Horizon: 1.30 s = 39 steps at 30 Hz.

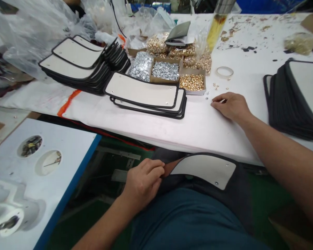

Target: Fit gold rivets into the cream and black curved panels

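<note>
My left hand is closed on the left end of a curved white panel with black edging, held above my lap. Two small metal eyelets show at that panel's right end. On the white table, my right hand rests with thumb and fingertips pinched together; whatever is between them is too small to make out. A tiny silver ring lies just left of those fingertips, and a few gold eyelets are scattered behind them. Similar edged panels are piled on the table to the left of my right hand.
Boxes of silver rings and gold eyelets stand behind the small pile. Taller panel stacks are at the left and right. A tape roll lies right of the boxes. At lower left is a white sewing machine.
</note>
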Available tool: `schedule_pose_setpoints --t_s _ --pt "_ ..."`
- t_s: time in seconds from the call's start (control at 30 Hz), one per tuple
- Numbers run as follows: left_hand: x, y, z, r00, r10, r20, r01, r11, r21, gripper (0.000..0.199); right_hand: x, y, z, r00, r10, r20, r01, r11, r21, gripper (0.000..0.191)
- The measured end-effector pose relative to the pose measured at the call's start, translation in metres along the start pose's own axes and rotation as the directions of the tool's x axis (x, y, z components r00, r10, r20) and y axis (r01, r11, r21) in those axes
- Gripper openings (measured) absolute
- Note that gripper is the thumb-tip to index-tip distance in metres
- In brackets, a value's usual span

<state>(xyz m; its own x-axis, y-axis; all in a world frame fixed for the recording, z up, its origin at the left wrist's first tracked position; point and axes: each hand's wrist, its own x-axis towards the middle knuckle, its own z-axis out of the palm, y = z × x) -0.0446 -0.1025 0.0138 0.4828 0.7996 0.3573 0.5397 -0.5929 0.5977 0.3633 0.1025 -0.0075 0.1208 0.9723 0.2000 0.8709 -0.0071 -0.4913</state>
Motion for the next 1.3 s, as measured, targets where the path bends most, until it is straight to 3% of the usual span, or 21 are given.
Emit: schedule_pose_setpoints --t_s 0.1,0.4,0.67,0.93,1.1,1.23,1.3 --pt "-0.008 0.003 0.003 0.998 0.044 -0.04 -0.043 0.999 0.031 0.028 0.004 0.003 -0.001 1.0 -0.015 0.007 0.015 1.0 0.008 0.046" --pt "-0.012 0.001 0.009 0.992 0.018 -0.123 -0.016 1.0 0.018 0.023 0.011 -0.002 -0.001 0.997 0.048 0.056 -0.05 0.998 0.035 0.031" --pt "-0.008 -0.01 0.005 0.986 0.131 -0.107 -0.121 0.988 0.097 0.026 0.015 -0.001 -0.01 0.986 0.095 0.135 -0.1 0.995 0.029 0.022" --pt "-0.007 -0.005 0.005 0.987 0.129 -0.099 -0.118 0.987 0.105 0.025 0.014 -0.011 -0.013 0.984 0.097 0.148 -0.092 0.995 -0.043 0.007" --pt "-0.015 0.001 0.004 0.988 0.138 -0.067 -0.134 0.989 0.057 0.032 0.006 -0.016 -0.024 0.979 0.11 0.172 -0.098 0.992 -0.074 0.014" --pt "-0.022 0.002 0.004 0.989 0.135 -0.056 -0.135 0.991 0.006 0.036 0.0 -0.019 -0.028 0.979 0.141 0.147 -0.13 0.988 -0.082 0.038" --pt "-0.024 0.002 0.006 0.989 0.127 -0.072 -0.128 0.992 -0.009 0.036 -0.004 -0.022 -0.028 0.979 0.169 0.117 -0.16 0.983 -0.087 0.035"
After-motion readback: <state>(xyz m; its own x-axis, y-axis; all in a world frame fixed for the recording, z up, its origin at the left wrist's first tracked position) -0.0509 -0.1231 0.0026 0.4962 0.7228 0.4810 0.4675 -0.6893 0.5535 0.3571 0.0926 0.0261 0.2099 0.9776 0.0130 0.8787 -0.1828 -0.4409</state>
